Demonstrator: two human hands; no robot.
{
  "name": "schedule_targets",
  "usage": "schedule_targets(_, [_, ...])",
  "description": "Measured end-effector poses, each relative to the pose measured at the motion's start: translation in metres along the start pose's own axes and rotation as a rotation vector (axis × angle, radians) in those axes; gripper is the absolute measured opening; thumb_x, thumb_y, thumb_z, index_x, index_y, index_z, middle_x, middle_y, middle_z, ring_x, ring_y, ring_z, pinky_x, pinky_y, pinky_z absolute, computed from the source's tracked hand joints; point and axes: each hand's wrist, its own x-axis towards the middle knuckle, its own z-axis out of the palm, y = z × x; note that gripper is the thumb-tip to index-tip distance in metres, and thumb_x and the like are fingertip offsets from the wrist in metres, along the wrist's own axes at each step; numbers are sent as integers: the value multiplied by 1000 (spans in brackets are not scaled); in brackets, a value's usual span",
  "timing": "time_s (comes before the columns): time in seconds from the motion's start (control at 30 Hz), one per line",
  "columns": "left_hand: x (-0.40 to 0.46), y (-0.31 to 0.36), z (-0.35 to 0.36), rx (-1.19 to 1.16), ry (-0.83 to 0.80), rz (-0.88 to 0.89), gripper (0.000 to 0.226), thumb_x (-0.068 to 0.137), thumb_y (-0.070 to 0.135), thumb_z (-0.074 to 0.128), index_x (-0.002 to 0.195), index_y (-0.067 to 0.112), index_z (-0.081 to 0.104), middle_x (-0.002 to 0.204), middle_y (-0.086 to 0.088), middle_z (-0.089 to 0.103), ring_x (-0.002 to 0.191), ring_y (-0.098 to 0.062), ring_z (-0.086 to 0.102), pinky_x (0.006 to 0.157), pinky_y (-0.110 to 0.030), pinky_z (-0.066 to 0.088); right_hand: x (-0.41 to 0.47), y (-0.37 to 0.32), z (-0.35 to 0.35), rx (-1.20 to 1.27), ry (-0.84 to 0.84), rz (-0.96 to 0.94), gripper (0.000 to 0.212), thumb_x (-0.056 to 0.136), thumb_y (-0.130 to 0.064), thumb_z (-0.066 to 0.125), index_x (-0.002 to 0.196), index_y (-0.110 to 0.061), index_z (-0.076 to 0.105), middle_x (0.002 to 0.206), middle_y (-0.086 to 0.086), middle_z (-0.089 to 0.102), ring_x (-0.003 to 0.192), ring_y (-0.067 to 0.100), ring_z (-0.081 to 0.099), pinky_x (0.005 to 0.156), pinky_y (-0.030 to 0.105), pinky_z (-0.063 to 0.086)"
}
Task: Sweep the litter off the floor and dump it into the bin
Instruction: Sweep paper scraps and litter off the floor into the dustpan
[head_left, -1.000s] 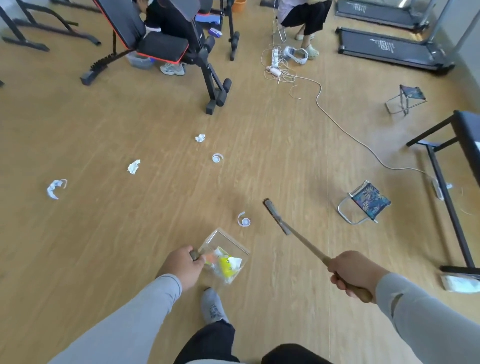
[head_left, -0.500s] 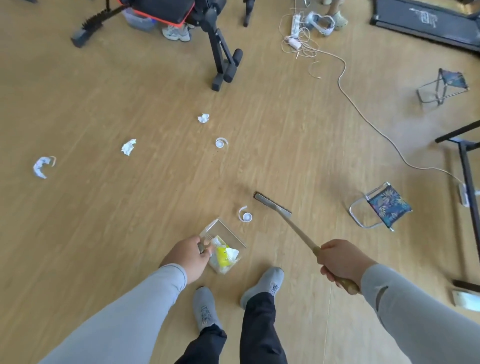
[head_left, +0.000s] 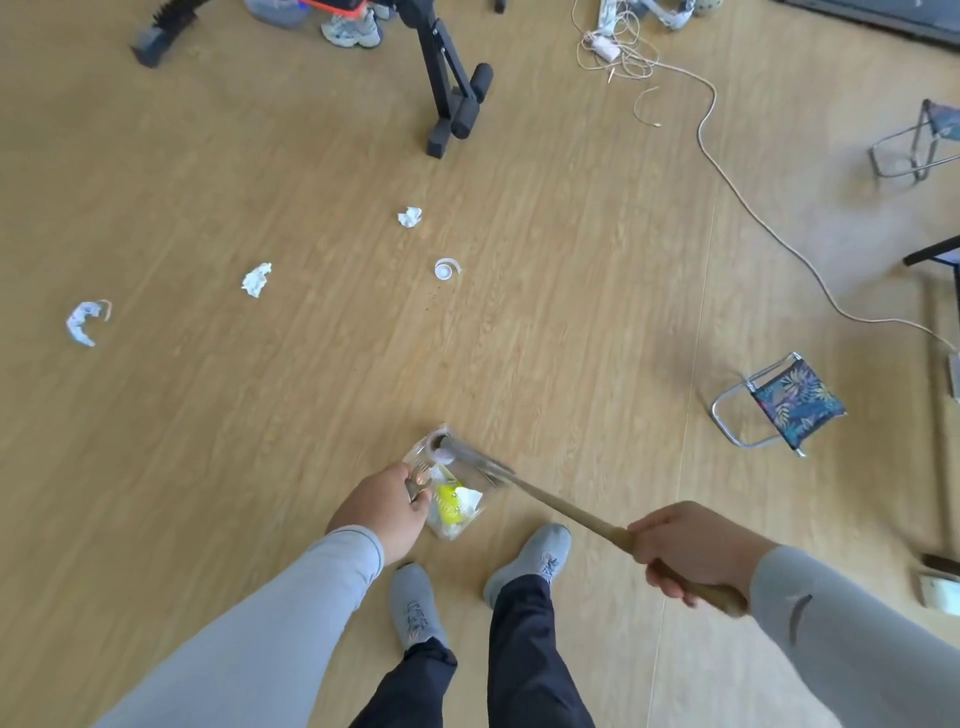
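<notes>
My left hand (head_left: 387, 512) grips the handle of a clear plastic dustpan (head_left: 470, 519) resting on the wooden floor just ahead of my feet. Yellow and white scraps lie inside it. My right hand (head_left: 691, 553) holds the wooden handle of a small broom (head_left: 566, 512), whose head (head_left: 470, 454) is blurred over the dustpan's far lip, on top of a white curl of litter. Farther out lie a white tape ring (head_left: 447, 269), two crumpled papers (head_left: 410, 216) (head_left: 256, 279) and a crumpled mask-like scrap (head_left: 83, 322).
A black weight bench's leg (head_left: 452, 98) stands at the top centre with someone's shoe (head_left: 350, 28) behind it. A white cable (head_left: 727, 150) runs across the right side. Two folding stools (head_left: 784, 402) (head_left: 919, 140) sit at the right. No bin is in view.
The broom head swept left and toward me, pushing the nearby white curl onto the dustpan's lip. The view has tilted down and my feet have stepped forward.
</notes>
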Motion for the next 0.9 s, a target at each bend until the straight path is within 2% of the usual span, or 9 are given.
schedule_targets(0.1, [0, -1, 0, 2, -3, -6, 17, 96, 39, 54, 106, 25, 57, 100, 0, 70, 78, -23, 63, 68, -31, 49, -20, 7, -13, 29, -14, -16, 28, 88, -4, 58, 113, 0, 71, 65, 17, 63, 50, 23, 46, 44, 28, 40])
schedule_targets(0.2, [-2, -1, 0, 3, -3, -3, 22, 95, 39, 54, 109, 23, 59, 97, 1, 69, 84, -25, 67, 73, -33, 55, -28, 4, -3, -4, 12, -23, 27, 88, -2, 56, 111, 4, 69, 61, 15, 62, 49, 24, 44, 42, 25, 38])
schedule_targets(0.37, [-7, -7, -3, -19, -9, 1, 25, 94, 40, 54, 112, 24, 60, 98, 4, 70, 85, -23, 68, 76, -33, 56, -37, -2, -10, -13, 34, -9, 31, 88, -3, 56, 113, 9, 68, 63, 16, 64, 55, 26, 46, 45, 28, 40])
schedule_targets(0.53, [-9, -9, -4, -22, -5, 10, 24, 95, 40, 54, 112, 24, 61, 100, 2, 69, 88, -25, 68, 79, -34, 56, -62, -9, -34, -246, 24, 19, 33, 86, -8, 58, 114, -21, 71, 64, 7, 67, 55, 21, 49, 49, 28, 40])
schedule_targets(0.67, [-11, -11, 0, -18, -10, 23, 31, 97, 39, 53, 122, 22, 58, 106, 0, 69, 94, -25, 67, 83, -34, 55, -75, -13, -42, -398, 66, 31, 42, 87, -13, 60, 124, -32, 64, 65, -2, 69, 51, 13, 54, 52, 24, 44])
schedule_targets(0.77, [-10, -12, -1, -23, -1, 32, 34, 97, 39, 53, 127, 22, 57, 105, 1, 69, 94, -24, 67, 82, -33, 54, -79, -13, -39, -421, 110, 14, 40, 89, -12, 60, 123, -31, 65, 63, -3, 68, 49, 11, 54, 49, 18, 45])
schedule_targets(0.9, [-7, -11, -2, -22, 3, 39, 31, 98, 38, 54, 123, 21, 58, 108, -1, 69, 94, -26, 66, 79, -31, 51, -79, -9, -42, -321, 187, 11, 33, 90, -8, 60, 117, -25, 69, 61, 2, 69, 47, 15, 52, 47, 23, 44])
